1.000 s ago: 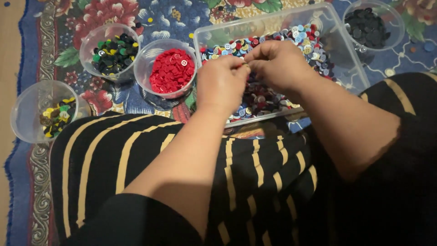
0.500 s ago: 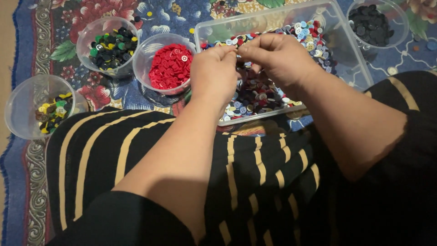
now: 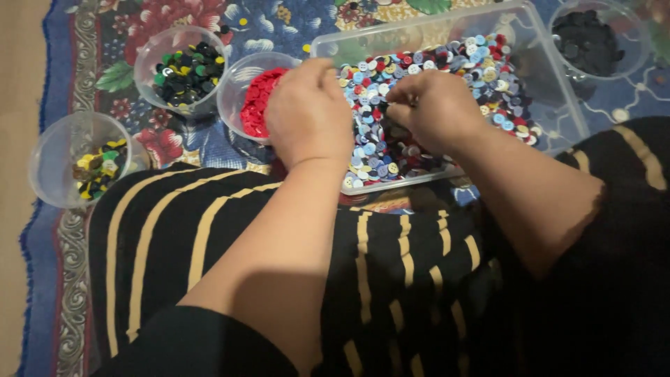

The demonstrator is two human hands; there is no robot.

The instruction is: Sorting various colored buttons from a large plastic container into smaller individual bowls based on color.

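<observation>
Your forearms reach from 6 o'clock over your striped lap. Your left hand [image 3: 307, 112], knuckles up, covers the red-button bowl's [image 3: 246, 91] rim; its grip is hidden. Your right hand [image 3: 436, 108] curls, fingertips pressed into the mixed buttons [image 3: 474, 59] in the clear tray [image 3: 551, 91] at 12 o'clock; any pinch is unclear.
</observation>
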